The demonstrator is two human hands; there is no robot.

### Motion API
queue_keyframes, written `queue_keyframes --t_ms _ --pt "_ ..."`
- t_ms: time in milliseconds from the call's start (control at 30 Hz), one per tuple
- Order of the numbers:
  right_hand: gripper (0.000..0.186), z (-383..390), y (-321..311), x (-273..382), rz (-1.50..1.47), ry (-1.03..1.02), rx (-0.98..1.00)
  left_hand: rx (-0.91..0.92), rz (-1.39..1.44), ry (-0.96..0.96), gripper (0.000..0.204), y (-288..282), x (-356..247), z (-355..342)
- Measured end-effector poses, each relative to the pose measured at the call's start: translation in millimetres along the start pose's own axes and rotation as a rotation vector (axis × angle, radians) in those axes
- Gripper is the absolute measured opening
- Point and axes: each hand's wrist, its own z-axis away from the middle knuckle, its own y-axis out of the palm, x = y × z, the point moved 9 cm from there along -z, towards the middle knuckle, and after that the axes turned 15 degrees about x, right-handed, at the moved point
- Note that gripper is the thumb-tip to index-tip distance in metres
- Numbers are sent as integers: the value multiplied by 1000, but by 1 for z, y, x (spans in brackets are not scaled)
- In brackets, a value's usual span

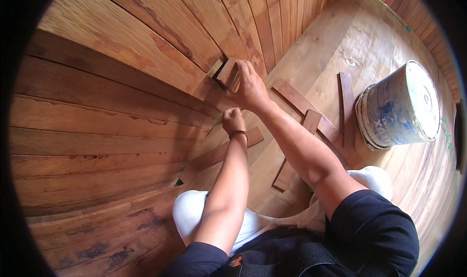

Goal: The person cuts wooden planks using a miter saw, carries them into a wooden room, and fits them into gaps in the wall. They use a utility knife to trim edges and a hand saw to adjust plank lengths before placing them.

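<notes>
My right hand (250, 90) grips a short piece of wood (227, 73) between thumb and fingers. The piece sits at a dark gap at the lower end of the wall planks (160, 29), near the corner. Just below it, my left hand (232, 121) is closed in a fist close to the foot of the wall; whatever it holds, if anything, is hidden. Beneath my left wrist a loose wooden strip (228, 148) lies on the floor.
More loose strips, including a crossed pair with a short strip (283, 175) and a dark strip (347, 109), lie on the plank floor (331, 48) to the right. A paint-stained bucket (394, 109) stands beyond them. Horizontal boards (97, 136) form the wall at left.
</notes>
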Motion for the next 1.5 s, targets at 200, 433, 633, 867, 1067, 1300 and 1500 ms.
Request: queue_keyframes --t_ms 200,433,633,867,1067,1300,1500 --pt "80 -3 10 4 -35 -12 -58 85 -38 55 35 4 -38 -2" --pt "79 -4 15 2 -47 43 -80 25 -363 204 38 -3 -66 -14" --pt "74 -6 14 7 -24 46 -131 98 -495 133 36 -1 -56 -27" --pt "74 -6 13 4 -25 49 -129 49 -466 204 39 0 -69 -19" --pt "78 3 -29 -27 -88 98 -172 25 -456 200 34 14 -82 -7" --pt "66 -5 -106 -38 48 126 -182 -122 -469 543 54 44 -164 -11" --pt "64 0 -120 -50 -22 130 -162 174 -122 203 30 59 -165 -22"
